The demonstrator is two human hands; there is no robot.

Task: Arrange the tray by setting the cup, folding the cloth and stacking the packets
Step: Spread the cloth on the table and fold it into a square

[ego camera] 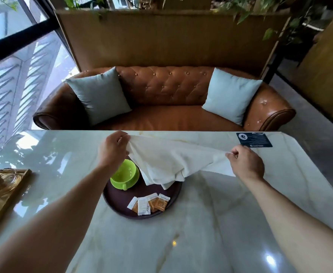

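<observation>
cup (pixel 125 173) sits upright on tray (pixel 110 196), looks set. cloth (pixel 173 162) is held up over the tray, unfolded, left hand (pixel 113 149) and right hand (pixel 247 163) each pinching a corner. packets (pixel 148 202) lie fanned on the tray, not stacked. fold and stack remain.

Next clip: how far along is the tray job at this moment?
Done, it seems: the green cup stands upright on the dark tray. In hand: the left hand and right hand each pinch a corner of the white cloth, held spread above the tray, its lower edge sagging onto it; no fold yet. Left: the packets lie fanned side by side, not stacked.
</observation>
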